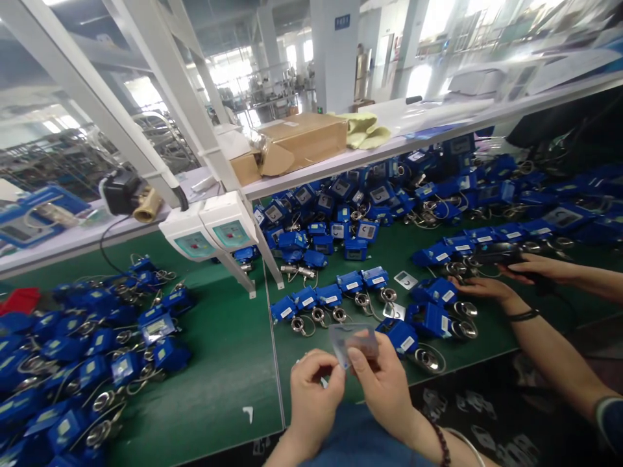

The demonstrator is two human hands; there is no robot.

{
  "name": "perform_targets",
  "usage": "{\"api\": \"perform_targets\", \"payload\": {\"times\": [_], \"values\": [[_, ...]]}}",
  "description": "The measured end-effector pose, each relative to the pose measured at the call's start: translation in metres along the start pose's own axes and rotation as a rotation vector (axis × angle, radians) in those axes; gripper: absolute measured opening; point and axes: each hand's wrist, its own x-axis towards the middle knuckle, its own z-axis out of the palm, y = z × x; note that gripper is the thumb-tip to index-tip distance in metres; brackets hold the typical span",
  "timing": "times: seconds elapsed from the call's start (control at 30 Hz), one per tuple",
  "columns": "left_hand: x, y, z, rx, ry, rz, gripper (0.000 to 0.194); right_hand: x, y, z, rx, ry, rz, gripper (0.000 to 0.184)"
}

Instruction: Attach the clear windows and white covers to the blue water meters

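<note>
My right hand (387, 379) holds a thin, greyish, see-through panel sticker (345, 337) between thumb and fingers, raised above the front of the bench. My left hand (316, 389) is closed in a pinch at the sticker's lower left corner. A small white scrap (324, 383) shows by the left fingers. Just beyond the hands, blue meter housings (305, 298) with metal rings stand in a row. Two silver face labels, one a rectangular label (405, 279), lie on the green mat to the right of that row.
At right, a co-worker's hands (487, 292) hold a black handheld device (496, 254) over more blue meters. Heaped blue meters (78, 370) cover the left bench. A white post (228, 181) carries two switch boxes (209, 227). A shelf (311, 170) holds a cardboard box (302, 143).
</note>
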Motion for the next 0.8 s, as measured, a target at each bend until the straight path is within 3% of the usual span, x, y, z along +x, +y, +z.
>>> {"api": "perform_targets", "payload": {"times": [0.1,0.2,0.27,0.43,0.53,0.67,0.8], "values": [[0.003,-0.003,-0.006,0.086,0.075,0.034,0.017,0.006,-0.006,-0.002,-0.029,-0.038,-0.034,0.051],[0.005,-0.002,-0.009,0.158,0.017,0.146,0.017,0.008,-0.016,-0.004,0.029,-0.358,0.0,0.037],[0.005,-0.002,-0.008,0.158,-0.04,0.173,0.018,0.008,-0.02,-0.004,0.084,-0.449,0.12,0.034],[0.002,-0.006,-0.002,0.104,-0.156,0.135,0.017,0.011,-0.015,-0.003,0.417,-0.235,0.514,0.045],[-0.001,-0.01,0.002,0.032,-0.212,0.129,0.017,0.018,-0.004,-0.009,0.531,-0.158,0.641,0.045],[-0.005,-0.012,0.015,-0.11,-0.345,0.08,0.017,0.036,0.023,-0.045,0.228,0.078,0.503,0.047],[-0.007,-0.022,0.048,-0.181,-0.866,-0.134,0.013,0.036,0.044,-0.104,-0.153,0.348,0.249,0.038]]}}
